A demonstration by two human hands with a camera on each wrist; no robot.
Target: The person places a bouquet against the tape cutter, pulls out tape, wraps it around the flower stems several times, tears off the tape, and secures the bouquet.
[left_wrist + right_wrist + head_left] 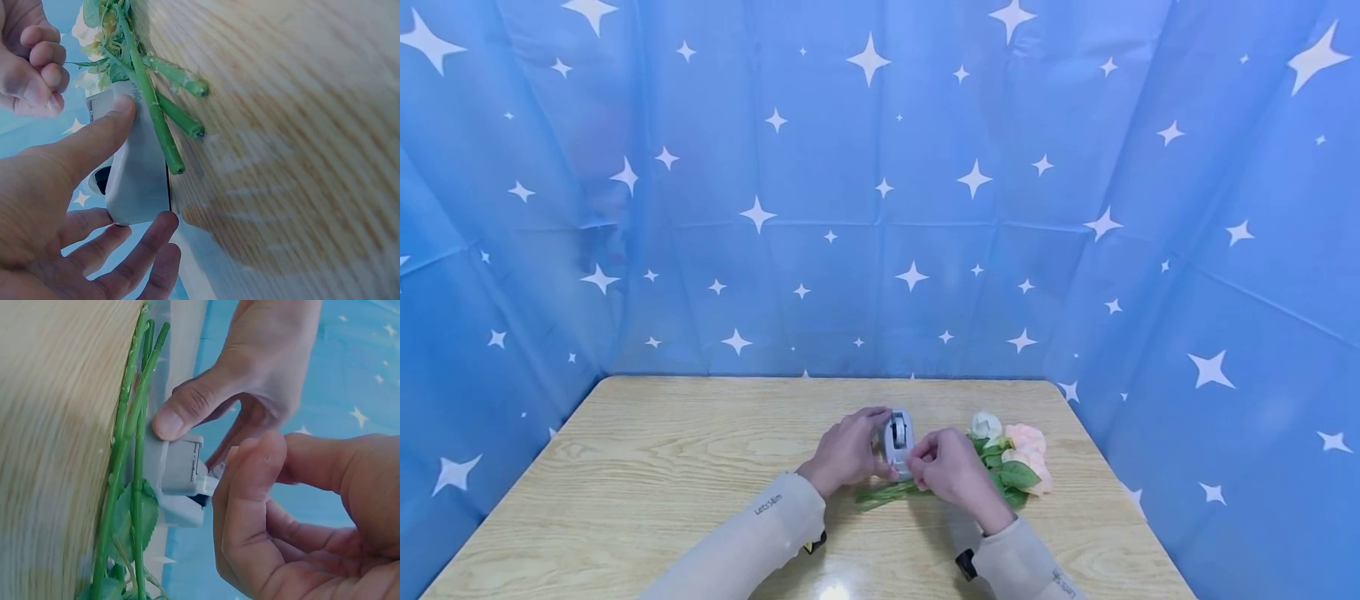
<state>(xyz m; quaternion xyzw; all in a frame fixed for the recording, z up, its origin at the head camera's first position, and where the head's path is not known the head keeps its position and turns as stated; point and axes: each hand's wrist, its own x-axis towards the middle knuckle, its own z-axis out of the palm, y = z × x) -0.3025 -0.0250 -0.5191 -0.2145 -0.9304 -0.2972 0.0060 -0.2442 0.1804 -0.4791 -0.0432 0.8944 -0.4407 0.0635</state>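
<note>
"Colour first: how did the tape dispenser [899, 456] look from your end?"

"Pale grey, nearly white, with smooth sides and rounded corners. I saw the roll of tape [901, 432] standing upright in its top, with something black inside the roll. On the left wrist feed I caught small dark lettering on the body, too blurred for me to read, and a thin dark line along the base."

"Where was it?"

"On the bench [685, 467], between the person's left grip [850, 450] and right grip [951, 467]. Green stems [883, 495] lay along its near side; I couldn't tell whether they touched it."

"And what did each grip do?"

"The left one grasped the tape dispenser, thumb pressed to its near part, fingers around the far side. The right one had curled fingers, with thumb and forefinger together close to the near end. I couldn't tell whether it pinched any tape."

"Anything beside them?"

"To the right I had a white bloom [986, 426], pale pink blooms [1028, 440] and green leaves [1019, 475]."
</note>
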